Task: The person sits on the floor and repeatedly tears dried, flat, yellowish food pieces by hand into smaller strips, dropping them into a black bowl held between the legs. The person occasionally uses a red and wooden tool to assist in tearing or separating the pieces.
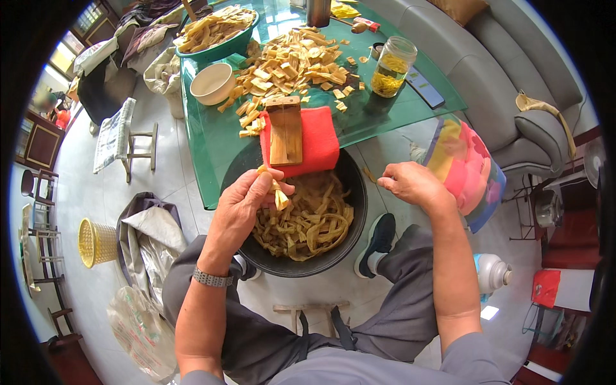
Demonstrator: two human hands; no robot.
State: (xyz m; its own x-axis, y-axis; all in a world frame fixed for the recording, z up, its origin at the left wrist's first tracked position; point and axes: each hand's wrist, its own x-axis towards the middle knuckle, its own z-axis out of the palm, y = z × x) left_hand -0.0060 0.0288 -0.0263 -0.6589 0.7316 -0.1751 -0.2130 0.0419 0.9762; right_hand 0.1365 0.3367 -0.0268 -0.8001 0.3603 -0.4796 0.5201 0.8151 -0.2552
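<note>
My left hand (248, 195) pinches a small folded bundle of pale yellow dried strips (279, 196) between thumb and fingers. It is above the left rim of a black basin (353, 240), which holds a heap of brownish-yellow strips (308, 221). My right hand (414, 185) is to the right of the basin with its fingers curled. A short strip (369, 174) shows by its fingertips; whether they grip it is unclear. Between the hands and the table, a wooden block with an upright board (285, 139) rests on a red cloth pad (320, 139) at the table edge.
On the green glass table (207, 144) are cut yellow pieces (293, 62), a cream bowl (212, 84), a heaped teal basin (231, 48), a glass jar (393, 67) and a phone (426, 89). A yellow wastebasket (96, 243), sacking (154, 236) and a grey sofa (481, 82) flank me.
</note>
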